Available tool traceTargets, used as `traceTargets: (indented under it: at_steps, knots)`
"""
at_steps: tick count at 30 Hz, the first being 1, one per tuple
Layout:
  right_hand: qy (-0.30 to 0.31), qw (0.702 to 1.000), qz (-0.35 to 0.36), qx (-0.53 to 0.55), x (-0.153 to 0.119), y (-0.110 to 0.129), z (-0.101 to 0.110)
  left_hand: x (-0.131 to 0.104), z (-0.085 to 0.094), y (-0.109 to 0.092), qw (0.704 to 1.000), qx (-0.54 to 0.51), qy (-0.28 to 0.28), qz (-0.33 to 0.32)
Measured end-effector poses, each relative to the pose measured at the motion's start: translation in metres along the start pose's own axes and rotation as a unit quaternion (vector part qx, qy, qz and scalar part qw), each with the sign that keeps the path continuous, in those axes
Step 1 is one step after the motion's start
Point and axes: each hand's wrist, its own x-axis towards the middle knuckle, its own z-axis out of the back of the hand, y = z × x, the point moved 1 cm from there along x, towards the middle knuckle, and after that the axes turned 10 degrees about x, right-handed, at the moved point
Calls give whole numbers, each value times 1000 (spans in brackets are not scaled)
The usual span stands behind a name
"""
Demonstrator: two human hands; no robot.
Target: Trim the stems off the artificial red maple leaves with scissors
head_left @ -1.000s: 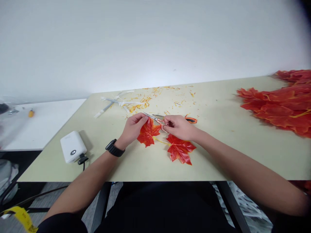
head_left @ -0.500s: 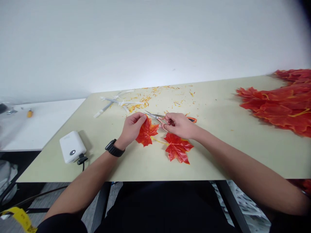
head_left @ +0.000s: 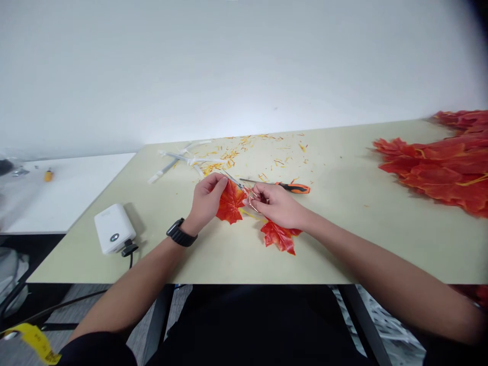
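- one red leaf (head_left: 231,204) is pinched at its far left edge by the left hand (head_left: 206,201); its thumb and fingers are pressed together, and the leaf is hung just above or on the tabletop (head_left: 236,259), which of these cannot be told.
- the scissors (head_left: 244,188) are held by the right hand (head_left: 278,206); its fingers are curled around the copper-coloured handles, and the blades are pointed far and left, by the top of the leaf. how wide the blades are opened cannot be told.
- a second red leaf (head_left: 280,238) is seen on the near side of the right hand, partly hidden by it.
- a yellow stem (head_left: 251,215) is seen between the two leaves.
- an orange and black screwdriver (head_left: 297,188) is laid just past the right hand, with its thin metal end pointed left.
- little yellow and orange bits (head_left: 229,155) are scattered on the far side.
- clear plastic strips (head_left: 186,159) are laid far left, with some bits beside them.
- a white box (head_left: 114,230) is placed near left, with a black plug (head_left: 129,248) fitted to it.
- a black watch (head_left: 181,233) is worn on the left wrist.
- a big pile of red leaves (head_left: 442,170) is heaped at the far right.
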Motion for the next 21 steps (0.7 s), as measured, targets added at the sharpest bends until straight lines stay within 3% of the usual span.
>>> traceTargets:
  at_steps: [5,21]
  knots:
    - [-4,999,-2,-47,4,-6,4,-1,-1,-4,1000,-16,9,-9]
    - [9,999,7,-49,5,-10,6,-1,-1,-1,1000,-18,21,-12]
